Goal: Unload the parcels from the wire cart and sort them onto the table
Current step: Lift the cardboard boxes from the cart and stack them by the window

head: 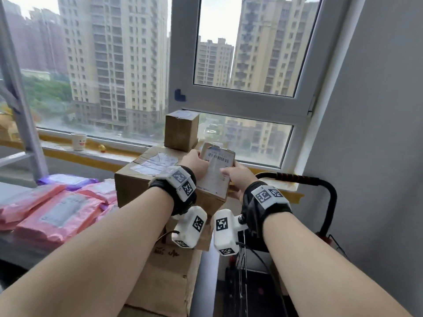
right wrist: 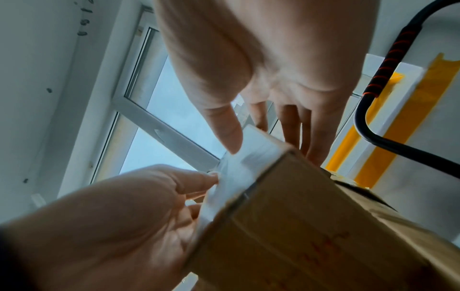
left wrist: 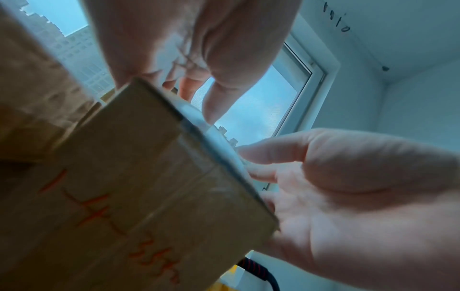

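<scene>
I am lifting a labelled cardboard parcel against the big carton stacked beside the pink mailers, left hand and right hand clamping its sides; tilting, it risks toppling the small cube box.

Labelled box between both hands

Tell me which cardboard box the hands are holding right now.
The barcode-labelled box, gripped between the left hand and right hand. The small cube box and large box sit untouched.
</scene>
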{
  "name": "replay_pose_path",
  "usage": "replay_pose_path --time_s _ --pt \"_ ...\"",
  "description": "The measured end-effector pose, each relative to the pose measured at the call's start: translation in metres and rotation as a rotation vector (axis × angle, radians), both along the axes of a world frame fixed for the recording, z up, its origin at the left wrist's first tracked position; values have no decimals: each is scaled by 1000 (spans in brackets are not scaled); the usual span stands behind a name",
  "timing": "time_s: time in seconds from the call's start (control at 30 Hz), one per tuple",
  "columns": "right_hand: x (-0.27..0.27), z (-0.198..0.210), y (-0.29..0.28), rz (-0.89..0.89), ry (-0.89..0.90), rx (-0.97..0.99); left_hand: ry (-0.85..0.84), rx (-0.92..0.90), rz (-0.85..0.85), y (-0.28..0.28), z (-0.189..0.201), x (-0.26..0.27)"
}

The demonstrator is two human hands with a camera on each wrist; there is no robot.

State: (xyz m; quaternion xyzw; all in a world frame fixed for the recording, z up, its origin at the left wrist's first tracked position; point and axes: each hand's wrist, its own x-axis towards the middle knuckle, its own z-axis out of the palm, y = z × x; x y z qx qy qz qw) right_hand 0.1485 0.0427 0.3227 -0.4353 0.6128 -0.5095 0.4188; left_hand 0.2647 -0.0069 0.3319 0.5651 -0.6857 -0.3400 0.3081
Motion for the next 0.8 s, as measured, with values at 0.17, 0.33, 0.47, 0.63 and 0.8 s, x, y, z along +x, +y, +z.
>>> replay_pose_path --time_s 0.17,0.33,0.47,0.63,0.8 --pt "18 -9 -18 18 78 85 -171 -34 32 -20 -9 10" --pt "18 -14 -29 -29 50 115 -240 -122 -28 -23 -6 11" --pt "17 -16 -34 -74 10 190 -210 -221 11 -21 7 27" --pt "25 -16 -40 -63 65 226 -386 -184 107 -27 13 62" --pt "34 -14 -46 -58 117 204 -356 -59 75 -39 1 74"
